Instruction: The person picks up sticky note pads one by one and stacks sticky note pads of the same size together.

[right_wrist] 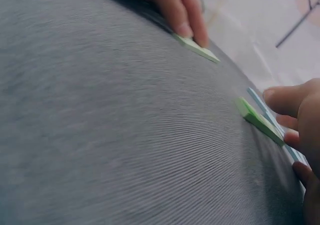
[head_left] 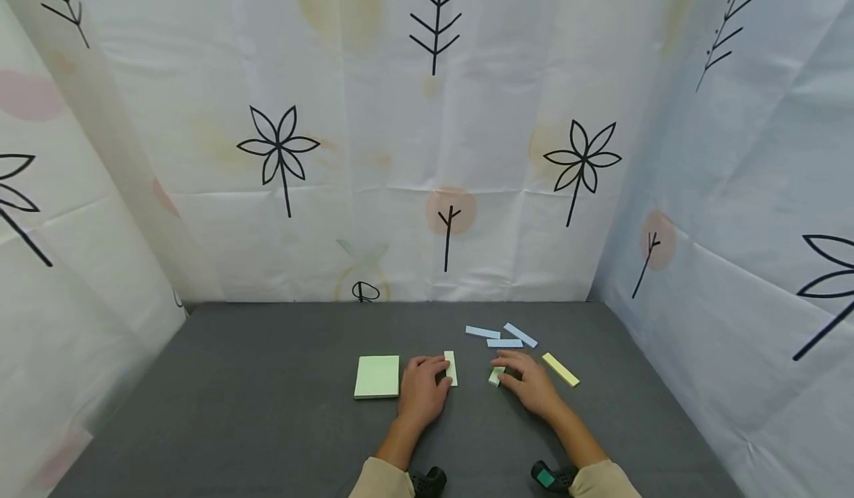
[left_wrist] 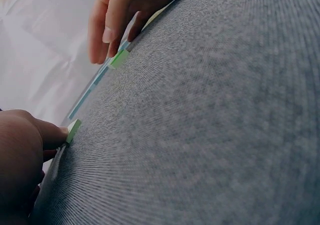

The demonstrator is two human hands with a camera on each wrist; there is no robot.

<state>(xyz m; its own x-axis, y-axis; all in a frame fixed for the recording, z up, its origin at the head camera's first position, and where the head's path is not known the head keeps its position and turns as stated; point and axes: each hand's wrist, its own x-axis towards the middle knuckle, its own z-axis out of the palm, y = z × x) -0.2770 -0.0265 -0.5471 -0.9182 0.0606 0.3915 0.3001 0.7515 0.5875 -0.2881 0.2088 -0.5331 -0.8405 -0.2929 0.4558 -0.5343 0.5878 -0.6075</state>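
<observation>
My left hand (head_left: 422,393) rests at the left edge of a narrow pale green strip (head_left: 451,372), which lies lengthwise away from me. In the left wrist view its thumb touches the strip's end. Over a second green strip (head_left: 495,377) is my right hand (head_left: 534,388), its fingers loosely bent and covering part of that strip. The right wrist view shows the right thumb (right_wrist: 282,100) held just above this green strip (right_wrist: 257,119), with another fingertip at the strip's far end. Both strips have some thickness, like slim note pads.
Left of my left hand lies a square pale green pad (head_left: 376,377). Beyond my right hand are three light blue strips (head_left: 504,343), close together. A yellow strip (head_left: 560,370) lies to its right. White patterned cloth (head_left: 373,246) hangs behind the grey tabletop (head_left: 267,409) and along both sides.
</observation>
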